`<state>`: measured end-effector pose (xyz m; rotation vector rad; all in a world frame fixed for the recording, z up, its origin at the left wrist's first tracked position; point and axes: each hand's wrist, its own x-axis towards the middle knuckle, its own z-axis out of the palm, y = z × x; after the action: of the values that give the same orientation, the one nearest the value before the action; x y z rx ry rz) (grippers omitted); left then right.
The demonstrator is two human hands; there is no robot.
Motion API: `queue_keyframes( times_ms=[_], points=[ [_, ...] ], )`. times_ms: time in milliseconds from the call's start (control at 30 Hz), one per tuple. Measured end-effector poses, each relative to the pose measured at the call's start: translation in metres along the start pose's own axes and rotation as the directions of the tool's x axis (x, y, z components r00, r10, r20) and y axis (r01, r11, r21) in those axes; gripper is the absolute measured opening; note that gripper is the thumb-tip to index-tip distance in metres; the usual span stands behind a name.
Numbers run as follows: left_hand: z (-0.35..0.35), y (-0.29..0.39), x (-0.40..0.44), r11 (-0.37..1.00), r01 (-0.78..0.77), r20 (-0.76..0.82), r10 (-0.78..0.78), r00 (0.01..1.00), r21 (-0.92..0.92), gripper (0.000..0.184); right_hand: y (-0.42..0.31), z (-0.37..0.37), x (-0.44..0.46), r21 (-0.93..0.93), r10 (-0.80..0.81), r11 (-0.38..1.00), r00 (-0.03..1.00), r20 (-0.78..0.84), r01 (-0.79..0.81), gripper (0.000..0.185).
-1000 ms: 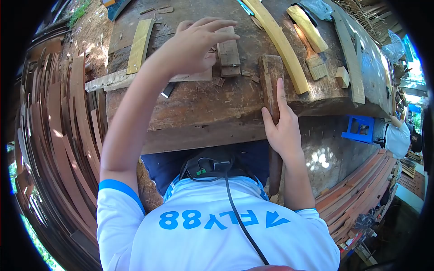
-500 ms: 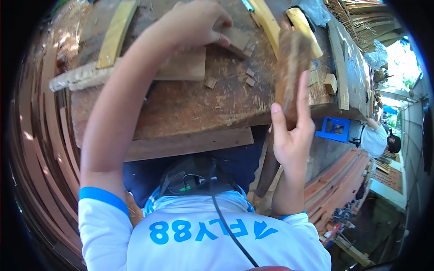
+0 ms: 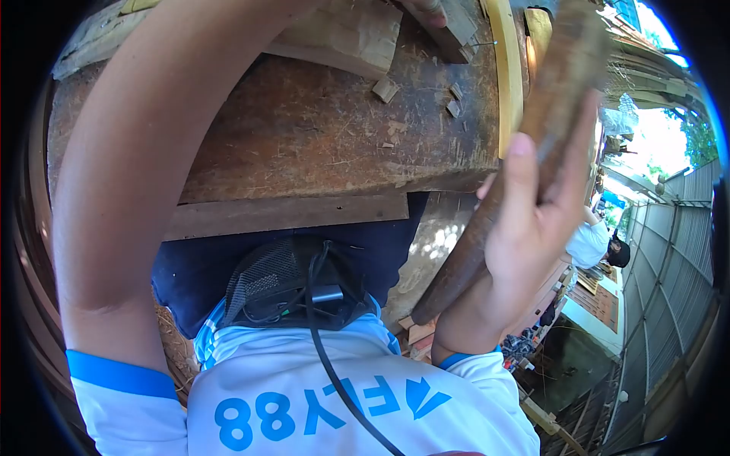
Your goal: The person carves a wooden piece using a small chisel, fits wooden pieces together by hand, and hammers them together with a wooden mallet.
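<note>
My right hand (image 3: 525, 228) is closed around a long brown wooden mallet (image 3: 559, 99), thumb across its near face. The mallet tilts, its thick end raised at the upper right and blurred, its thinner end down by my forearm. At the top edge, my left hand (image 3: 427, 11) is mostly cut off; the digit that shows presses against a wooden block (image 3: 454, 38) on the workbench (image 3: 304, 144). A larger pale block of wood (image 3: 342, 38) lies left of it. Small square wood chips (image 3: 385, 90) are scattered in front of the blocks.
A yellowish wooden strip (image 3: 502, 68) lies on the bench's right side. A board (image 3: 289, 216) runs under the bench's front edge, close to my lap. A black mesh pouch with a cable (image 3: 319, 281) sits at my waist. Another person (image 3: 593, 243) is at the far right.
The view has shifted closer, pushing my left hand to the top edge. My right hand and the mallet have come nearer the camera and sit further right. The left hand remains at the wooden block.
</note>
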<state>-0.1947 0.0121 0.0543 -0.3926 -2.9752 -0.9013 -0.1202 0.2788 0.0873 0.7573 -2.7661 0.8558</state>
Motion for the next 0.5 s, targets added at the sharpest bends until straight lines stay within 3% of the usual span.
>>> queue_keyframes(
  times_ms=[100, 133, 167, 200, 267, 333, 433, 500],
  points=[
    [0.002, 0.008, -0.003, 0.994, 0.103, -0.032, -0.104, 0.994, -0.033, 0.032, -0.013, 0.016, -0.001, 0.235, -0.019, 0.97, 0.989, -0.147, 0.054, 0.072],
    [0.0, 0.014, -0.004, 0.989, 0.146, -0.016, -0.146, 0.989, -0.014, 0.033, -0.014, 0.019, -0.001, 0.224, -0.033, 0.972, 0.989, -0.144, 0.065, 0.073],
    [-0.005, 0.025, -0.003, 0.979, 0.2, 0.032, -0.201, 0.979, 0.052, 0.035, -0.007, 0.022, 0.001, 0.094, -0.048, 0.994, 0.997, -0.059, 0.053, 0.074],
    [-0.005, 0.025, -0.004, 0.981, 0.184, 0.032, -0.186, 0.982, 0.062, 0.037, 0.003, 0.027, 0.003, -0.068, -0.072, 0.995, 0.996, 0.044, 0.075, 0.076],
    [0.002, 0.008, -0.006, 0.995, 0.092, -0.02, -0.091, 0.996, 0.029, 0.042, 0.009, 0.024, 0.003, -0.081, 0.047, 0.996, 0.994, 0.096, -0.039, 0.078],
    [0.005, -0.007, -0.005, 1.0, 0.003, -0.087, -0.004, 0.996, -0.017, 0.046, 0.004, 0.017, 0.002, 0.036, 0.077, 0.996, 0.996, 0.05, -0.079, 0.077],
    [0.011, -0.015, 0.0, 0.999, -0.022, -0.085, 0.019, 0.996, -0.032, 0.048, -0.019, 0.011, 0.006, 0.299, 0.033, 0.954, 0.987, -0.156, 0.016, 0.075],
    [0.012, -0.013, 0.004, 0.999, 0.021, -0.079, -0.023, 0.997, -0.026, 0.046, -0.02, 0.01, 0.007, 0.294, 0.118, 0.952, 0.99, -0.077, -0.091, 0.073]
  ],
)
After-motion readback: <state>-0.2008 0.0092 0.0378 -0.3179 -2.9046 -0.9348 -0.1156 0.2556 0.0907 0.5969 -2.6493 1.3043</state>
